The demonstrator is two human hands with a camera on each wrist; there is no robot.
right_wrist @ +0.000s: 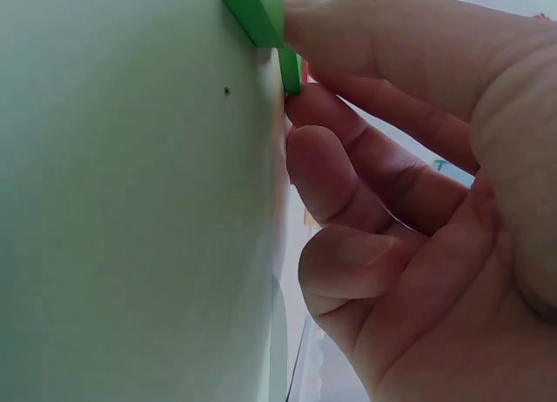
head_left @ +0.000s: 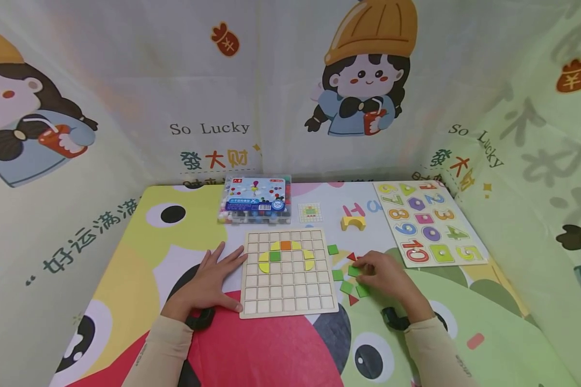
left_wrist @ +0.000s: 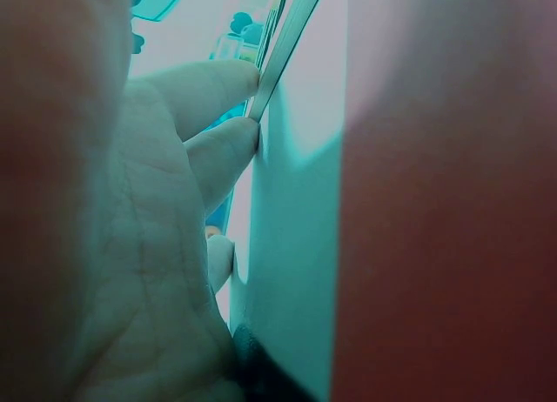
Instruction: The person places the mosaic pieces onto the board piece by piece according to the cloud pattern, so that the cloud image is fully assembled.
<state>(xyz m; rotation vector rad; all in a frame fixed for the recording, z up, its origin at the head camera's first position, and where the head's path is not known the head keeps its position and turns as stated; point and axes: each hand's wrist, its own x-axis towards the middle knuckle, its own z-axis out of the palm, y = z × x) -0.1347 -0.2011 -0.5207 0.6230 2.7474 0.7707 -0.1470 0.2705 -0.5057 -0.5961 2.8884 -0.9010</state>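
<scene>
A pale wooden grid board lies flat in front of me, with several yellow rounded pieces, an orange square and a green square in its cells. My left hand is spread at the board's left side, its fingertips and thumb right at the edge. Right of the board, my right hand pinches a green square tile with thumb and fingers. Beside it lie several more green tiles and red triangles. The right wrist view shows the thumb overlapping a nearer green tile.
A small pattern card lies behind the board, near a yellow arch block. A clear case of coloured parts stands at the back. To the right is a number puzzle board. Printed cloth walls surround the table.
</scene>
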